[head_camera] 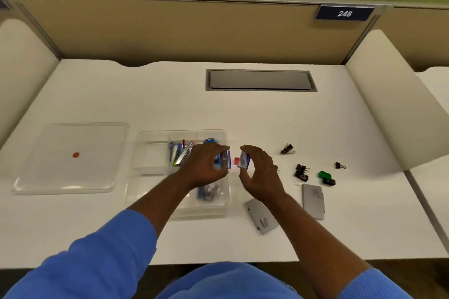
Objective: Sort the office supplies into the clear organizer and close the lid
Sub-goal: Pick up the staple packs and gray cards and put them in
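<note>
On the white desk the clear organizer sits left of centre, its lid lying flat and apart at its 9 o'clock, with a small red dot showing on it. Pens lie in the organizer's middle compartment; a blurred cluster of blue and grey items lies in the near right compartment.

The left hand reaches over the organizer's right side, fingers pinched on a small blue-and-silver box. The right hand, just off the organizer's 3 o'clock edge, grasps a second box of the same kind between thumb and fingers. The two boxes are close together but apart, with a small red piece on the desk between them.

At the right hand's 3 o'clock, black binder clips are scattered on the desk, one farther off at 2 o'clock and a lone one beyond. A green clip touches a black one beside them. Two grey flat packs lie nearer the person: one at 4 o'clock, the other partly under the right forearm at 6 o'clock.

A grey cable hatch is set in the desk at 12 o'clock. Blue sleeves cover both upper forearms.
</note>
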Action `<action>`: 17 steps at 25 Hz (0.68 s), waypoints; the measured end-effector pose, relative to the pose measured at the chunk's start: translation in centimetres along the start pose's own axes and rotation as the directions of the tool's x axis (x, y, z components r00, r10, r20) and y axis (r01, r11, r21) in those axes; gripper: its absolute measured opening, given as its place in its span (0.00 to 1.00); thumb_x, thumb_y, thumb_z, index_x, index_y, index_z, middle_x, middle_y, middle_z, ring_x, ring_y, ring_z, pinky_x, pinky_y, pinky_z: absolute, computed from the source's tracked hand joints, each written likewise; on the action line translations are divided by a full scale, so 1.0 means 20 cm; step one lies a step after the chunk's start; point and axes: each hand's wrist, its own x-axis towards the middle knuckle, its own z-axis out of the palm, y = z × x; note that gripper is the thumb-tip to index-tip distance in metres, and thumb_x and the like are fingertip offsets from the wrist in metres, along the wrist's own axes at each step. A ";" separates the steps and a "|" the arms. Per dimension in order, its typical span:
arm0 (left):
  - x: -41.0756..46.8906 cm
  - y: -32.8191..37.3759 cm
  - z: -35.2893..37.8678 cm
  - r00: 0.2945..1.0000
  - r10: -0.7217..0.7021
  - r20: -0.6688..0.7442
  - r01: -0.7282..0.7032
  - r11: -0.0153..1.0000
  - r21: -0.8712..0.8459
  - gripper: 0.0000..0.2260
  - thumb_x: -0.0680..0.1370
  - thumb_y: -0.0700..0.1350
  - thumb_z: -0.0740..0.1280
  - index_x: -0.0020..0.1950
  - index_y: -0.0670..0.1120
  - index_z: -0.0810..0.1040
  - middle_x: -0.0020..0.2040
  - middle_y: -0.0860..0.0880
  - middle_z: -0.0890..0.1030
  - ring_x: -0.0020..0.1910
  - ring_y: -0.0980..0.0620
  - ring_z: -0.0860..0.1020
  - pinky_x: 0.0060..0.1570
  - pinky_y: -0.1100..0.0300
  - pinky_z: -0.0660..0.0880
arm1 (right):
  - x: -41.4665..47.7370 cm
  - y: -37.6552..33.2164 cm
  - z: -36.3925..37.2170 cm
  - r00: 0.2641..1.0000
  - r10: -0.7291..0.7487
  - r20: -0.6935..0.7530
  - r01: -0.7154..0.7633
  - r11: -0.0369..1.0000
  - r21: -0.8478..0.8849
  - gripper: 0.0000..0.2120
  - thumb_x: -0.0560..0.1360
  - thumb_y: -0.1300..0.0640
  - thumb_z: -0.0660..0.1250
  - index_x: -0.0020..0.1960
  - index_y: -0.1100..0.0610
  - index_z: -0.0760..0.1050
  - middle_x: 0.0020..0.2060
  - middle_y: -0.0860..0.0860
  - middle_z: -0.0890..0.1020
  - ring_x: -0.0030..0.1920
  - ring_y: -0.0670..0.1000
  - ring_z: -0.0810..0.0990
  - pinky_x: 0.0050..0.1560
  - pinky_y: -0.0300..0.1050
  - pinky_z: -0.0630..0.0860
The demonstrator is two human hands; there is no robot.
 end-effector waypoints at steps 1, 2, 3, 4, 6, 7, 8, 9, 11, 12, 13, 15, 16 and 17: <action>-0.07 -0.06 -0.03 0.999 -0.035 0.024 0.035 0.999 0.025 0.32 0.69 0.58 0.74 0.72 0.55 0.72 0.67 0.53 0.77 0.66 0.51 0.71 0.66 0.57 0.59 | -0.02 -0.05 0.05 0.999 0.021 0.028 -0.021 1.000 0.003 0.27 0.73 0.58 0.70 0.71 0.52 0.70 0.64 0.46 0.77 0.65 0.46 0.74 0.69 0.41 0.66; -0.14 -0.11 -0.05 0.998 -0.052 0.043 0.050 0.997 0.054 0.33 0.69 0.60 0.74 0.73 0.56 0.71 0.67 0.54 0.77 0.67 0.51 0.71 0.69 0.54 0.59 | -0.05 -0.09 0.09 0.998 0.041 0.048 -0.041 0.999 0.008 0.28 0.73 0.57 0.70 0.72 0.51 0.69 0.64 0.45 0.77 0.65 0.44 0.73 0.69 0.39 0.65; -0.20 -0.15 -0.06 0.997 -0.048 0.054 0.043 0.996 0.084 0.33 0.70 0.62 0.73 0.72 0.56 0.72 0.67 0.54 0.77 0.67 0.51 0.71 0.70 0.51 0.58 | -0.09 -0.13 0.13 0.997 0.048 0.057 -0.049 0.999 0.012 0.30 0.72 0.57 0.70 0.73 0.50 0.68 0.64 0.44 0.76 0.65 0.42 0.72 0.69 0.38 0.64; -0.25 -0.18 -0.07 0.998 -0.023 0.059 0.016 0.994 0.111 0.32 0.70 0.63 0.72 0.71 0.55 0.73 0.66 0.54 0.78 0.67 0.51 0.72 0.71 0.50 0.58 | -0.12 -0.16 0.17 0.997 0.044 0.057 -0.045 0.999 0.013 0.31 0.72 0.57 0.71 0.73 0.51 0.68 0.64 0.44 0.76 0.65 0.41 0.71 0.70 0.38 0.63; -0.32 -0.23 -0.08 0.997 0.040 0.066 -0.050 0.987 0.156 0.31 0.69 0.65 0.71 0.69 0.55 0.75 0.64 0.54 0.79 0.66 0.51 0.73 0.72 0.49 0.57 | -0.17 -0.22 0.23 0.998 0.033 0.056 -0.033 0.999 -0.003 0.31 0.72 0.57 0.71 0.74 0.52 0.68 0.63 0.46 0.78 0.65 0.43 0.72 0.70 0.41 0.63; -0.33 -0.24 -0.08 0.995 0.062 0.073 -0.075 0.981 0.179 0.31 0.70 0.66 0.70 0.69 0.55 0.75 0.64 0.54 0.78 0.67 0.51 0.72 0.73 0.48 0.55 | -0.18 -0.23 0.25 0.997 0.034 0.062 -0.033 0.999 -0.018 0.31 0.72 0.56 0.71 0.74 0.52 0.68 0.63 0.46 0.78 0.65 0.45 0.73 0.71 0.43 0.64; -0.34 -0.25 -0.08 0.993 0.081 0.089 -0.097 0.974 0.202 0.31 0.70 0.66 0.70 0.70 0.55 0.74 0.66 0.54 0.77 0.69 0.51 0.71 0.74 0.47 0.53 | -0.19 -0.25 0.27 0.997 0.036 0.075 -0.033 0.999 -0.039 0.32 0.72 0.55 0.71 0.74 0.52 0.67 0.64 0.47 0.78 0.66 0.46 0.73 0.71 0.46 0.64; -0.35 -0.26 -0.08 0.990 0.095 0.106 -0.116 0.968 0.224 0.34 0.70 0.67 0.70 0.72 0.54 0.71 0.69 0.53 0.75 0.72 0.51 0.68 0.75 0.46 0.51 | -0.20 -0.26 0.28 0.995 0.035 0.097 -0.029 0.997 -0.068 0.33 0.72 0.53 0.70 0.75 0.51 0.66 0.66 0.47 0.77 0.67 0.47 0.72 0.72 0.49 0.64; -0.36 -0.26 -0.08 0.987 0.100 0.127 -0.129 0.960 0.247 0.39 0.69 0.68 0.69 0.76 0.55 0.65 0.77 0.52 0.67 0.77 0.50 0.60 0.77 0.45 0.44 | -0.22 -0.29 0.30 0.989 0.036 0.144 -0.017 0.991 -0.131 0.35 0.72 0.50 0.70 0.77 0.49 0.62 0.72 0.48 0.72 0.73 0.49 0.67 0.75 0.54 0.61; -0.36 -0.26 -0.08 0.987 0.096 0.132 -0.127 0.959 0.254 0.41 0.69 0.70 0.68 0.78 0.55 0.61 0.79 0.51 0.62 0.79 0.49 0.57 0.76 0.46 0.41 | -0.22 -0.30 0.30 0.987 0.043 0.155 -0.020 0.989 -0.147 0.37 0.72 0.48 0.69 0.78 0.48 0.60 0.75 0.48 0.68 0.76 0.49 0.63 0.77 0.54 0.57; -0.35 -0.26 -0.08 0.986 0.092 0.137 -0.126 0.957 0.260 0.43 0.69 0.72 0.66 0.79 0.56 0.59 0.81 0.51 0.59 0.80 0.49 0.54 0.75 0.47 0.38 | -0.23 -0.31 0.30 0.986 0.054 0.156 -0.030 0.988 -0.154 0.38 0.73 0.46 0.69 0.78 0.47 0.58 0.78 0.47 0.63 0.78 0.48 0.58 0.79 0.53 0.52; -0.34 -0.26 -0.07 0.985 0.093 0.147 -0.132 0.952 0.275 0.45 0.69 0.76 0.62 0.80 0.56 0.55 0.82 0.52 0.53 0.81 0.50 0.49 0.74 0.48 0.34 | -0.25 -0.32 0.29 0.986 0.074 0.148 -0.049 0.986 -0.162 0.39 0.73 0.44 0.69 0.79 0.46 0.55 0.80 0.45 0.57 0.80 0.46 0.52 0.79 0.52 0.46; -0.33 -0.26 -0.07 0.982 0.101 0.158 -0.143 0.949 0.281 0.46 0.69 0.77 0.61 0.80 0.56 0.54 0.82 0.52 0.52 0.81 0.50 0.47 0.74 0.48 0.32 | -0.26 -0.32 0.28 0.987 0.084 0.139 -0.060 0.984 -0.170 0.40 0.73 0.43 0.69 0.80 0.46 0.55 0.81 0.45 0.56 0.80 0.45 0.50 0.79 0.53 0.46; -0.33 -0.26 -0.07 0.979 0.113 0.170 -0.158 0.946 0.284 0.47 0.68 0.77 0.60 0.81 0.57 0.53 0.83 0.52 0.50 0.81 0.51 0.45 0.73 0.49 0.31 | -0.28 -0.33 0.27 0.987 0.095 0.128 -0.071 0.981 -0.178 0.40 0.73 0.42 0.69 0.80 0.47 0.55 0.81 0.45 0.55 0.81 0.45 0.49 0.79 0.54 0.46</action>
